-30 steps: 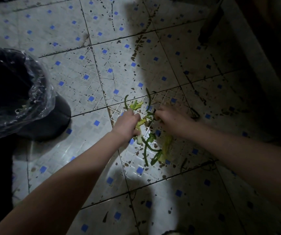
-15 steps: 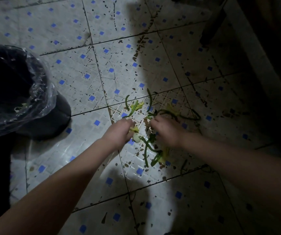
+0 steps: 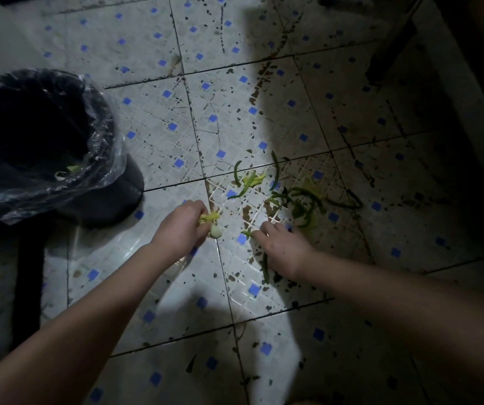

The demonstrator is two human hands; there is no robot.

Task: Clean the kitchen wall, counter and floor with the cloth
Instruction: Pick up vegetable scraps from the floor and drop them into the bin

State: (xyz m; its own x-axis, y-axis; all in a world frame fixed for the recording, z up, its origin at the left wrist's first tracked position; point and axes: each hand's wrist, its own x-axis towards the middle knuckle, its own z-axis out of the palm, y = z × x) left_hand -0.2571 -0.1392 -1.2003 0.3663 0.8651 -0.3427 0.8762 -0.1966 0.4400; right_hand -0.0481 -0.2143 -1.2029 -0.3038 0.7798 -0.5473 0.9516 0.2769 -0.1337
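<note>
**Clerk:** What stands at the left of the frame?

**Inspector:** A dark bin [image 3: 30, 133], fitted with a clear plastic liner [image 3: 109, 159] folded over its rim. A few pale scraps [image 3: 71, 168] lie inside, against the liner's right wall. The bin stands on the floor [image 3: 159, 118], which is white tile with small blue squares, heavily speckled with dark marks. The floor fills the frame.

**Clerk:** And the left hand?

**Inspector:** The left hand [image 3: 180, 229] is just left of centre, to the right of the bin and apart from it. Its fingers are curled closed round yellow trimmings [image 3: 209, 216]. A pale bulb [image 3: 216, 231] shows below them at the fingertips. Whether the hand touches the tile cannot be told.

**Clerk:** The right hand?

**Inspector:** The right hand [image 3: 283, 248] is just right of centre, palm down. Its fingers are straight and slightly spread, with the tips at the tile. One fingertip meets a small green piece [image 3: 246, 233], touching it rather than gripping it. A dark green strip [image 3: 265, 268] lies partly under the wrist.

**Clerk:** Further right?

**Inspector:** Above the right hand, from centre to centre-right, loose green strips [image 3: 303, 200] and yellowish peel [image 3: 253, 179] are scattered over a stained tile. At upper right, in shadow, a dark slanted leg [image 3: 392, 51] meets the floor. What it belongs to cannot be made out.
</note>
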